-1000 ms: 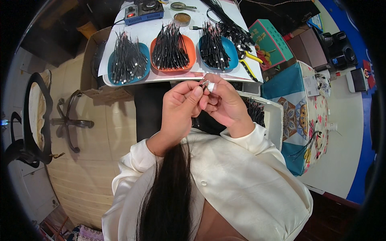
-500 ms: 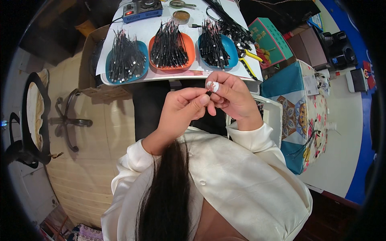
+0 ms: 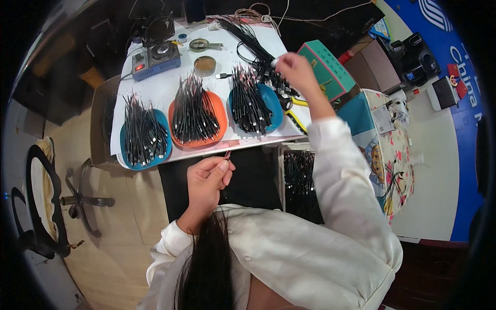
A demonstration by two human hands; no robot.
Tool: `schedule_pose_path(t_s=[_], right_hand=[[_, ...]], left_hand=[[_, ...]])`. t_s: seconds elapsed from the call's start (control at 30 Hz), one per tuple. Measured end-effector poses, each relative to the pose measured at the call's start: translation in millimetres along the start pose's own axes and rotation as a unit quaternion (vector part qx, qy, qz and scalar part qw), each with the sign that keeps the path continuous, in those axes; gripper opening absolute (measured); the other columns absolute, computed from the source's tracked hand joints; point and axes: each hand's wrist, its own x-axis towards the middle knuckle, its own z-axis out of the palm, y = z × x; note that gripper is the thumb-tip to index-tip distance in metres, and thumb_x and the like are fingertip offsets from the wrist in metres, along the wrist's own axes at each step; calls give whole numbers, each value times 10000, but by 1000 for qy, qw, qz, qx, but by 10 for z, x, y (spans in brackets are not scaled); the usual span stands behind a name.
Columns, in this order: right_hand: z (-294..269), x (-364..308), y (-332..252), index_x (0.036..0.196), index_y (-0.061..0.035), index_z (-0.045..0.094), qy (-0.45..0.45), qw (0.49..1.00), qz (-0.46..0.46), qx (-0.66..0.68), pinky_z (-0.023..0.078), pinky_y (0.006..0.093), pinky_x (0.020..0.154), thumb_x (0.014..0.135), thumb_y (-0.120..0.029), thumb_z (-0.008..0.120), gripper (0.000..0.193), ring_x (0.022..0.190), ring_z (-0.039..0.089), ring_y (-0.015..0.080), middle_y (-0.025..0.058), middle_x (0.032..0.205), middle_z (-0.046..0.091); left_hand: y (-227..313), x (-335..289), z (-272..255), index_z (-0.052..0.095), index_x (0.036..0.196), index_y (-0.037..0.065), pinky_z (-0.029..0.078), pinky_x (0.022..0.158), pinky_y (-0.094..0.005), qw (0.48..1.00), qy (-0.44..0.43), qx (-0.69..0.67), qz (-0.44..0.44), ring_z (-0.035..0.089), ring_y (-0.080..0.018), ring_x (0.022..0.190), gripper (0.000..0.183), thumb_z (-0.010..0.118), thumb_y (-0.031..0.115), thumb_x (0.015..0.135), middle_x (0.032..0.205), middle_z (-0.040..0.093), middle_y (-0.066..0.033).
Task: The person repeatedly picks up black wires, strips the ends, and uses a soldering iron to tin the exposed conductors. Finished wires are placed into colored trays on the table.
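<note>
My left hand (image 3: 209, 178) is closed in a pinch in front of the table's near edge. Thin reddish wire ends of a cable (image 3: 227, 154) stick up from its fingertips; the rest of the cable is hidden. My right hand (image 3: 298, 75) is raised over the right side of the table, close to a bundle of long black cables (image 3: 248, 44). White wrapping covers one of its fingertips, and its curled fingers are too blurred to show whether they hold anything. A blue tray (image 3: 278, 111), an orange tray (image 3: 221, 116) and another blue tray (image 3: 164, 126) hold bunches of short black USB cables.
Yellow-handled pliers (image 3: 295, 123) lie right of the trays. Behind are a blue control box (image 3: 155, 63), a round tin (image 3: 204, 65) and a magnifying glass (image 3: 199, 45). A green box (image 3: 328, 70) stands at right. Below the table, a white bin (image 3: 282, 175) holds more cables.
My hands have come apart. The right has moved up and forward over the table; the left has moved left and down in view, still pinching a cable. The view has shifted.
</note>
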Motion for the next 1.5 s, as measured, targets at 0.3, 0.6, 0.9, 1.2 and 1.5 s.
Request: schedule_pose_path(t_s=[0.3,0.6,0.9,1.2,1.5], right_hand=[[240,1296,1121,819,-76,736,-28,934,78,-347,528,388,761,717,-233,708,189,806,674,322,152,849,699],[133,1050,1003,860,-56,665,-69,923,-39,-377,514,432,754,758,-141,662,134,834,647,358,170,871,672],[-390,870,36,794,-21,654,-12,957,-104,-271,521,380,657,741,-207,669,194,722,655,274,139,807,675],[108,-1700,-1006,882,-73,551,-66,979,-65,183,406,189,548,853,-76,616,71,627,499,30,-34,788,559],[1254,-2725,-732,913,-33,580,-208,961,-162,85,502,348,660,796,-89,666,156,736,610,280,126,835,590]], left_hand=[[51,0,-43,627,915,-50,239,458,-193,1000,17,-1,-8,352,-39,507,186,558,120,949,652,533,-28],[56,-102,-7,625,935,-43,262,468,-194,999,21,-34,-15,346,-40,509,176,540,108,961,675,540,-23],[186,-147,25,609,940,-19,288,485,-198,998,48,-38,29,400,-61,549,180,520,131,979,698,541,-24],[487,276,442,520,968,-19,544,894,-434,994,-50,-70,73,560,-305,1175,211,409,154,1018,1354,480,-191],[993,254,367,597,945,-11,331,515,-172,971,-66,13,230,418,-49,579,154,522,120,976,1002,655,-106]])
